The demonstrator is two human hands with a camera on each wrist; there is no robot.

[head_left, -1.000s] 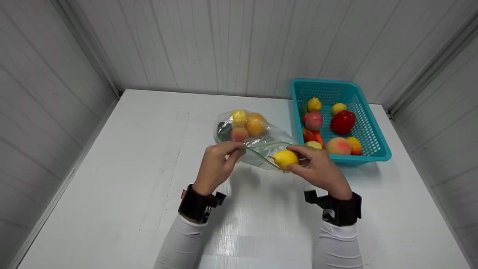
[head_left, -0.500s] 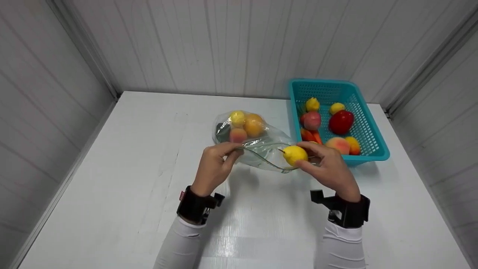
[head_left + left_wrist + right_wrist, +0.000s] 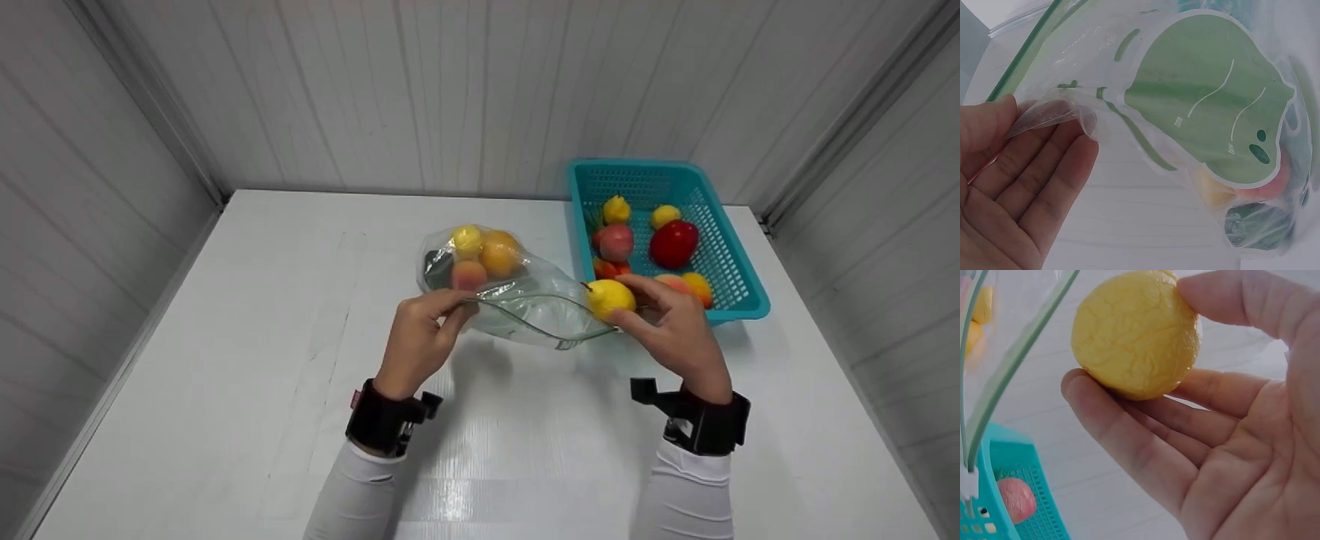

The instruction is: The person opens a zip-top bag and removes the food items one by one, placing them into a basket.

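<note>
White table (image 3: 225,390) spreads below; left of centre my left hand (image 3: 416,341) pinches the clear bag (image 3: 504,325), where some fruits (image 3: 499,253) already lie. Right of centre the yellow pear (image 3: 609,301), not yet inside, is clamped by my right hand (image 3: 681,334); upper right, the basket (image 3: 739,259) holds more.

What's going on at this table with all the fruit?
A person's left hand pinches the edge of a clear plastic bag, while the right hand holds a yellow pear by its open mouth. A peach and an orange-coloured fruit are among the things inside the bag. To the right, a turquoise basket holds more fruit.
</note>
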